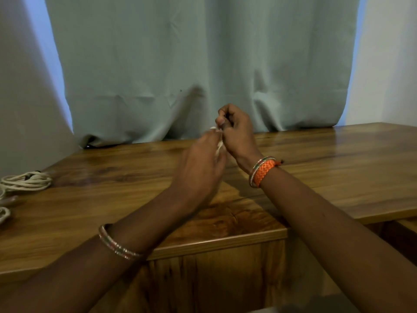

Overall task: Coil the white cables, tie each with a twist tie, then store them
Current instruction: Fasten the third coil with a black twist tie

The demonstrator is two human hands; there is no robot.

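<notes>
I see both hands raised together above the glossy wooden table (316, 159): the left hand (200, 163) and right hand (237, 129) each pinch a small blurred white cable bundle (219, 147), probably to twist its tie. Another coiled white cable (27, 180) lies far left.

White cable (218, 143): small blurred bundle held up above the wooden table at centre, mostly hidden between the two hands. Coiled cable (27, 181): white loops lying flat at the table's far left edge. Another white loop (4, 213) just nearer, cut off by the frame.
</notes>
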